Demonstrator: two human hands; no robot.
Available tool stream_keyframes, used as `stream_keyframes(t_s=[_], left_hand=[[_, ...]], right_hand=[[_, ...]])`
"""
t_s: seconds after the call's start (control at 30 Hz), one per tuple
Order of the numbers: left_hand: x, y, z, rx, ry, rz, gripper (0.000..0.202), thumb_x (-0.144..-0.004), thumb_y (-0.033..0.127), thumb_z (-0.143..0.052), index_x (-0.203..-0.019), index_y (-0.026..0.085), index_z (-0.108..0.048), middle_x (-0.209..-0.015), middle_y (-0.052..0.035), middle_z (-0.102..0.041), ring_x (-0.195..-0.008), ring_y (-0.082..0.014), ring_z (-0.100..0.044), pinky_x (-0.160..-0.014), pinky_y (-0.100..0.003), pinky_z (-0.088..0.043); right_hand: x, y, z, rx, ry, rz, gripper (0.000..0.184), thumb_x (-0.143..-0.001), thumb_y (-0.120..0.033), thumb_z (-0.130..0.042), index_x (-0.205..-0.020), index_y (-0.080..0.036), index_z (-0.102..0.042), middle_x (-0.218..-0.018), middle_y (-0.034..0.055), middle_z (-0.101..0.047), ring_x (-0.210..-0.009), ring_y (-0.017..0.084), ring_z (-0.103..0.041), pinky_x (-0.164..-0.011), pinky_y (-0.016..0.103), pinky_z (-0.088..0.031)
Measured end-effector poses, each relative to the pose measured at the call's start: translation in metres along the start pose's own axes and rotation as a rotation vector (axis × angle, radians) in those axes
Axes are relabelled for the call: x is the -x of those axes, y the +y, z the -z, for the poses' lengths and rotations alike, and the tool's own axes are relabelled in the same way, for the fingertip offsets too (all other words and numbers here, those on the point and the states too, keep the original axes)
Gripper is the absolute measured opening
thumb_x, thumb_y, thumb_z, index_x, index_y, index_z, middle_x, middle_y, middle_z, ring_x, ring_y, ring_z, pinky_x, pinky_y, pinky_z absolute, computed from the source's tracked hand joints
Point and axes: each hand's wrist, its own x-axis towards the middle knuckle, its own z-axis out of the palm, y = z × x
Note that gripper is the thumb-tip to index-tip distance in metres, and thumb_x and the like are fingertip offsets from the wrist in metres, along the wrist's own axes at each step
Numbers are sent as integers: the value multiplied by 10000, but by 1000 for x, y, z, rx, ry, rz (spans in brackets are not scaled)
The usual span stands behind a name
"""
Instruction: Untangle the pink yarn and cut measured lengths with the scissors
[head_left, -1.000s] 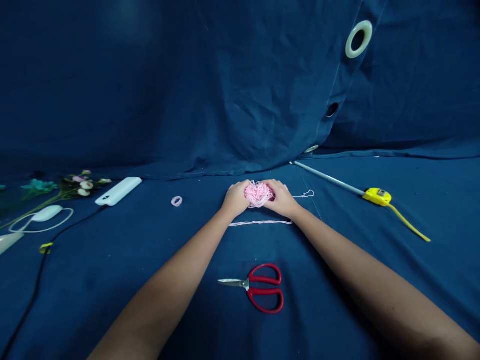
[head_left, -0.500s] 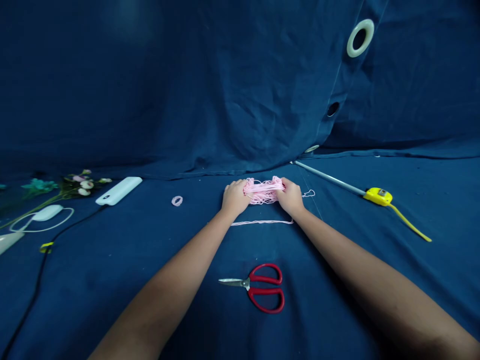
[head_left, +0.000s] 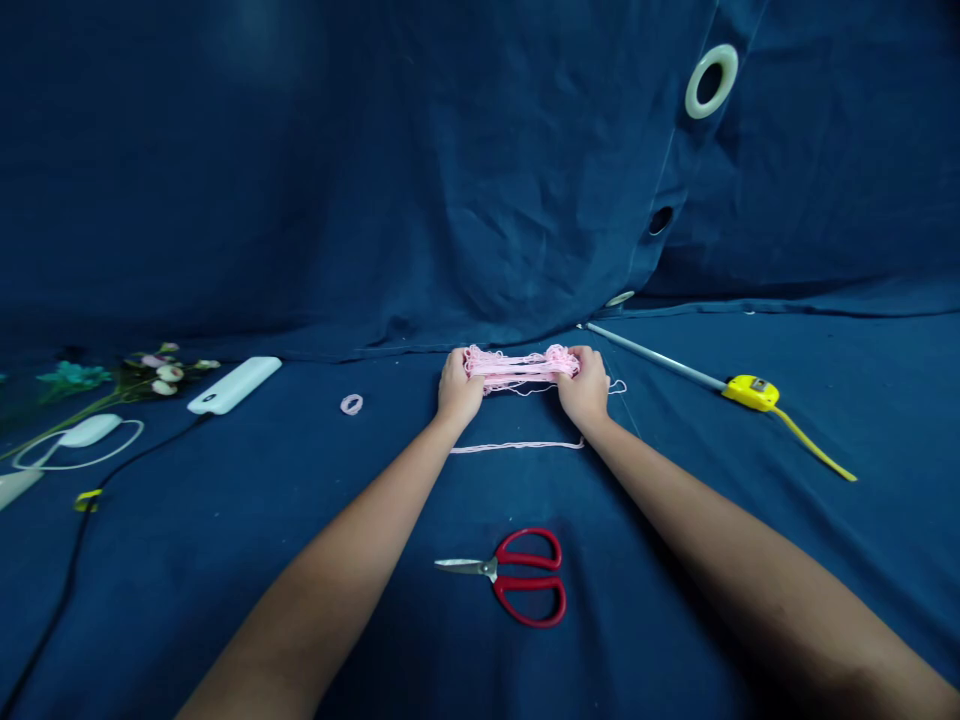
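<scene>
1. While both forearms reach forward and inward from the lower corners of the view, the left hand [head_left: 459,390] and the right hand [head_left: 583,388] stay apart, with their backs turned up and wrists slightly bent.
2. Each of the hands is clamped on one end of a bundle of pink yarn [head_left: 521,366], and the strands run stretched across the gap between them.
3. That bundle sits level with the fingers, low over the navy cloth [head_left: 360,520]; whether it touches the cloth, I cannot tell.
4. A loose pink strand [head_left: 517,447] lies in a nearly straight line just nearer the body than the hands.
5. Farther toward the body, between the forearms, red-handled scissors [head_left: 529,583] lie closed, blades pointing left.
6. Left of the left hand lie a small ring of pink yarn [head_left: 351,404], then a white power bank [head_left: 234,385], with artificial flowers [head_left: 169,374] beyond it.
7. Right of the right hand, a thin metal rod [head_left: 652,356] runs to a yellow tape measure [head_left: 751,392].
8. Ahead of the hands hangs a navy curtain [head_left: 375,180] with a white-ringed grommet [head_left: 711,81].
</scene>
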Motion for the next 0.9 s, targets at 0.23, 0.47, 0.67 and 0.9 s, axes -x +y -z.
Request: stream_keyframes(t_s=[0.23, 0.47, 0.67, 0.9], left_hand=[[-1, 0, -1, 23, 0, -40, 406, -807, 23, -517, -1136, 255, -576, -1232, -72, -675, -1207, -248, -636, -1097, -403, -495], [-5, -8, -8, 95, 29, 11, 466, -773, 22, -500, -1175, 246, -573, -1259, -54, -679, -1208, -218, -644, -1098, -370, -505], [-6, -10, -5, 200, 54, 93, 471, -792, 7, -443, -1177, 240, -580, -1209, -49, -703, -1147, -202, -680, -1046, -339, -539], [3, 1, 1, -95, -1, -23, 464, -728, 24, -587, -1139, 239, -593, -1210, -86, -663, -1186, -276, -640, -1075, -409, -502]], right_hand=[[0, 1, 0, -72, -25, -38, 313, -807, -236, -588, -1117, -254, -621, -1041, 68, -751, -917, 299, -669, -840, 407, -470], [-3, 6, -2, -24, -8, -2, 353, -796, -205, -596, -1147, -237, -602, -1193, 116, -677, -1081, 322, -627, -952, 455, -464], [0, 2, -2, 21, -105, 176, 348, -821, -161, -569, -1155, -246, -623, -1149, 106, -667, -1082, 326, -600, -937, 455, -458], [3, -1, -5, 104, -202, 229, 387, -790, -187, -626, -1171, -242, -661, -1162, 118, -637, -1106, 348, -566, -949, 482, -438]])
